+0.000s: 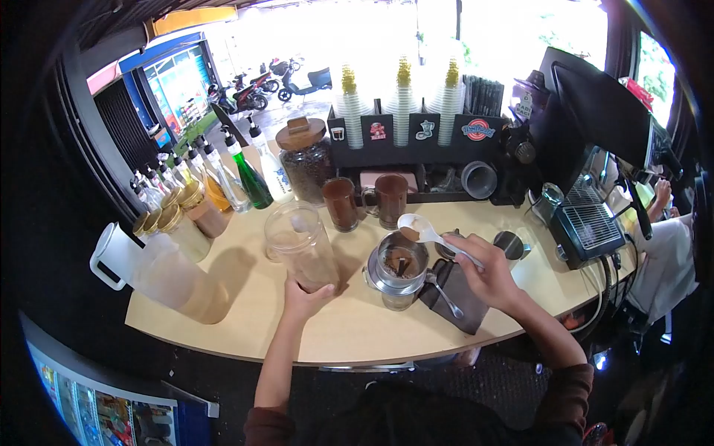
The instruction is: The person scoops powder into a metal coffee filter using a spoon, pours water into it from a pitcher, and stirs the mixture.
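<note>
Spoon of brown powder over a metal cup.
The right hand (487, 269), fingers closed around its handle, holds a white spoon (420, 227) above the metal cup (399, 276), which stands between the hands on the worktop (349, 336); the left hand (303, 299), partly open, curls around the base of a clear jar (299, 241). Beneath the right hand lies a dark cloth (467, 301); two brown-filled mugs (341, 204) stand beyond.

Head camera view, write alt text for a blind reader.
A person's right hand holds a white spoon with brown powder over a metal cup above a pale counter; the left hand grips a clear jar. Two glass mugs stand behind.
</note>
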Available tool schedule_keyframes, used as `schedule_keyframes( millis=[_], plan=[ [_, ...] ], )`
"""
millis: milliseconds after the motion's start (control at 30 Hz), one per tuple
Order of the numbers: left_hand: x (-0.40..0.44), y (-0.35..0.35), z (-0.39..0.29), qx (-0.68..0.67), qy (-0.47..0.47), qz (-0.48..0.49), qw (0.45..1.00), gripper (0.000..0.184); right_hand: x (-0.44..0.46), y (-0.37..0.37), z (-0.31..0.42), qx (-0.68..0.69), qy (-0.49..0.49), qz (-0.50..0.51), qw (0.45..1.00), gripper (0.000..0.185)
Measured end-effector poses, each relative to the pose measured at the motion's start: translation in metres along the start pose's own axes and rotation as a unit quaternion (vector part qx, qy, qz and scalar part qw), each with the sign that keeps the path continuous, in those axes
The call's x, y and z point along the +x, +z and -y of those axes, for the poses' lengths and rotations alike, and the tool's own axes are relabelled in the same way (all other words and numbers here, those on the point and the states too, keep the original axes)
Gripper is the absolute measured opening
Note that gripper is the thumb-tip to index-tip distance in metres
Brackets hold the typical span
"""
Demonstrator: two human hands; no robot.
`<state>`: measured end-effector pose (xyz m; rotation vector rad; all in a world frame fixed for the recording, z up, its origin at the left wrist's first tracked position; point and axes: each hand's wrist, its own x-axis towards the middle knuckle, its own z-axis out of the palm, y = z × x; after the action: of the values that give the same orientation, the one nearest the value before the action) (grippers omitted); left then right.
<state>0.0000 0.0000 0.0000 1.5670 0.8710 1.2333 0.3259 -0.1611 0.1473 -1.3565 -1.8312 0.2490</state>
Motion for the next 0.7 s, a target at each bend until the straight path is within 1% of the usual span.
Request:
schedule_keyframes(
  millis=[67,100,167,200,267,400,467,500,567,600,633,700],
  plan=[
    [-0.002,0.006,-0.010,-0.014,0.002,-0.011,1.000,0.081,0.002,0.003,-0.004,0.008,-0.027,-0.016,0.999,0.039],
    [-0.004,0.005,-0.010,-0.018,-0.002,-0.015,1.000,0.081,0.004,0.007,-0.002,0.006,-0.027,-0.009,1.000,0.039],
    [-0.003,0.005,-0.011,-0.060,-0.013,0.000,0.998,0.080,0.008,0.013,-0.004,0.001,-0.056,-0.020,0.998,0.038],
    [-0.002,0.003,-0.010,-0.058,-0.013,-0.003,0.998,0.080,0.009,0.015,-0.003,0.003,-0.058,-0.019,0.998,0.038],
    [-0.002,0.001,-0.004,-0.026,-0.011,-0.004,1.000,0.079,0.012,0.017,-0.002,-0.010,-0.044,-0.023,0.999,0.036],
    [-0.001,0.000,-0.004,-0.011,-0.003,-0.007,1.000,0.079,0.015,0.017,-0.006,0.003,-0.046,-0.036,0.998,0.035],
    [-0.001,-0.001,-0.009,-0.010,-0.021,0.012,1.000,0.080,0.020,0.012,-0.003,0.030,-0.003,-0.013,0.999,0.033],
    [0.000,-0.001,-0.006,-0.011,-0.021,0.009,1.000,0.080,0.025,0.009,0.001,0.030,-0.005,-0.011,0.999,0.033],
    [0.001,-0.001,0.002,0.002,0.009,0.001,1.000,0.085,0.041,0.004,0.009,0.056,-0.031,0.003,0.998,0.030],
    [0.000,-0.001,0.001,0.002,0.011,-0.002,1.000,0.085,0.050,0.005,0.013,0.071,-0.068,0.008,0.995,0.028],
    [0.000,0.000,-0.001,0.013,0.020,-0.008,1.000,0.087,0.060,0.005,0.020,0.071,-0.072,0.008,0.995,0.028],
    [0.000,0.001,-0.003,0.026,0.033,-0.016,0.999,0.090,0.081,0.009,0.035,0.059,-0.099,0.038,0.993,0.028]
  ],
)
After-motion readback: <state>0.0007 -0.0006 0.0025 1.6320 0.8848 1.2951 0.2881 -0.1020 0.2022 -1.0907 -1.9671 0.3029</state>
